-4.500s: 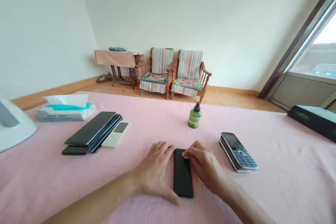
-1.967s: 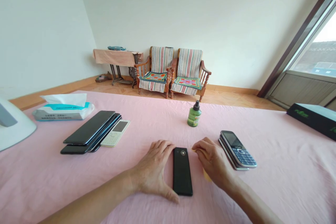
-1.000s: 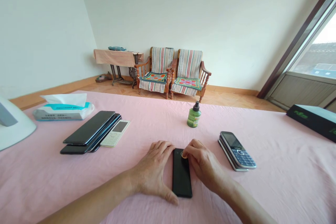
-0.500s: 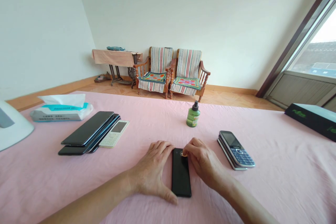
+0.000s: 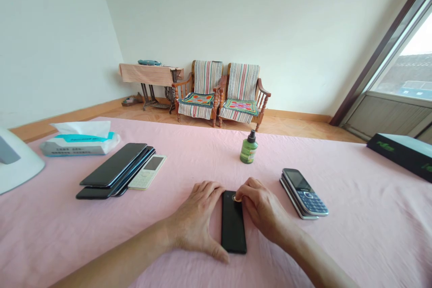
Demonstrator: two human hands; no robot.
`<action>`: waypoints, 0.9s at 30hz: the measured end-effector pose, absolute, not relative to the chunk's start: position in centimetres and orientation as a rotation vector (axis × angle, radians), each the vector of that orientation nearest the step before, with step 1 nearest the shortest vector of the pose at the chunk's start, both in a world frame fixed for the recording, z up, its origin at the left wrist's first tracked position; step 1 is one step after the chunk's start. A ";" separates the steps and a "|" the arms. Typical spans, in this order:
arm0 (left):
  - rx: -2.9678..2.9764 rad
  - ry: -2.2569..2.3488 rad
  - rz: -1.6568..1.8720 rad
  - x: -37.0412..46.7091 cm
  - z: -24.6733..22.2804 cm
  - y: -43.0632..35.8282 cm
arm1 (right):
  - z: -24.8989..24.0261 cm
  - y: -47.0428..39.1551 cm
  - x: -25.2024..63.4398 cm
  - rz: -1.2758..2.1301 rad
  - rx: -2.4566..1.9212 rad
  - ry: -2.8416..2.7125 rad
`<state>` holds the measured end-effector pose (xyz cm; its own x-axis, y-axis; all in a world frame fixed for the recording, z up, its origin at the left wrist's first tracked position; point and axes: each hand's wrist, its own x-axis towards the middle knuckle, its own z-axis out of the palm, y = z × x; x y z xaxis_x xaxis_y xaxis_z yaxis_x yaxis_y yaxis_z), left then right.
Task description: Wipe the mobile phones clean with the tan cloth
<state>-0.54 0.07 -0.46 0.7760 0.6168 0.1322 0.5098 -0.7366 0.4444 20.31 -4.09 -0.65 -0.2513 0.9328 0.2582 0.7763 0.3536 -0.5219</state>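
A black smartphone lies back up on the pink cloth, with a round camera ring near its far end. My left hand rests on the cloth along its left side, fingers stretched and thumb spread wide. Its index fingertip is at the phone's far left corner and its thumb tip by the near left corner. My right hand is closed, its fingers pinched together over the camera ring. A small pale edge shows at those fingertips; whether it is a separate object is too small to tell.
Stacked black smartphones and a white keypad phone lie left. Right is a blue keypad phone on another phone. Beyond are a green spray bottle, tissue pack and black box. A white object stands far left.
Both hands and the phone keep their places. The whole view has shifted only very slightly.
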 end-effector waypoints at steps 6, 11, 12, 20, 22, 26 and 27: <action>2.578 0.846 0.401 -0.6 -0.7 0.2 | -0.7 -4.0 20.1 0.393 -1.470 -2.094; 2.586 0.852 0.403 -0.6 -0.6 0.1 | -0.8 -4.1 20.1 0.387 -1.479 -2.078; 2.587 0.852 0.398 -0.5 -0.5 0.1 | -0.8 -4.1 20.1 0.386 -1.468 -2.079; 2.580 0.862 0.391 -0.5 -0.4 0.0 | -1.4 -3.8 20.2 0.367 -1.465 -2.061; 2.580 0.866 0.384 -0.5 -0.5 0.1 | -1.4 -3.8 20.2 0.375 -1.444 -2.076; 2.586 0.859 0.383 -0.5 -0.5 0.1 | -1.4 -3.9 20.1 0.362 -1.464 -2.075; 2.586 0.856 0.388 -0.5 -0.5 0.1 | -1.4 -3.9 20.1 0.356 -1.467 -2.072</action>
